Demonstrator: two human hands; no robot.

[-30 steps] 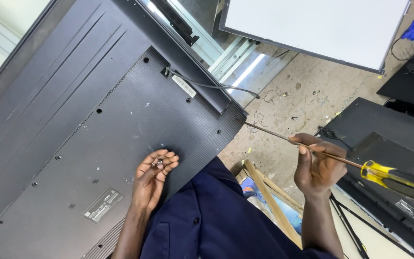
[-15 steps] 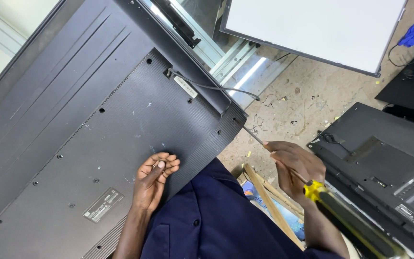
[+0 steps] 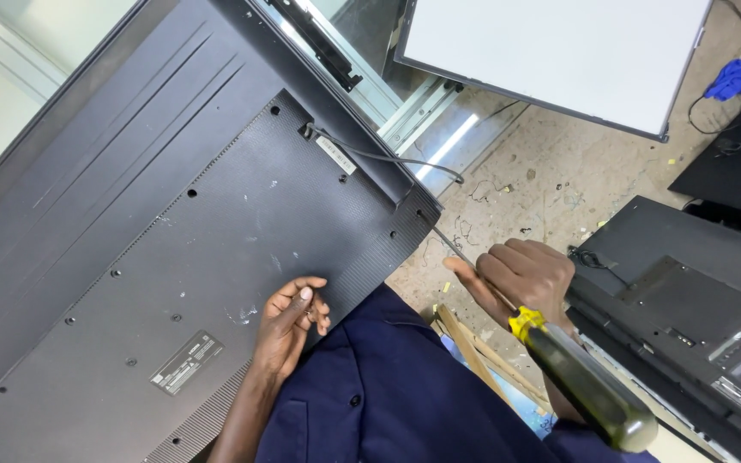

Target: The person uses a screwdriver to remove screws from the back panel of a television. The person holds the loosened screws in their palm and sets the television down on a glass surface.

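Right hand (image 3: 527, 276) shifted along screwdriver (image 3: 581, 377), grip closed, tip at television back (image 3: 173, 257)

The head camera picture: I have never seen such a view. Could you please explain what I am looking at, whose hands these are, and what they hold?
There is no machine here. A person wears a camera on the head, so you look down over their dark blue clothing at their own two bare hands. The big dark panel is the back cover of a flat television, dotted with screw holes. The left hand rests on this cover, fingers curled. The right hand grips the thin metal shaft of a long screwdriver; its tip points at the cover's edge, and its yellow and dark handle comes toward the camera. Another television back lies at right, and a white screen panel stands above.
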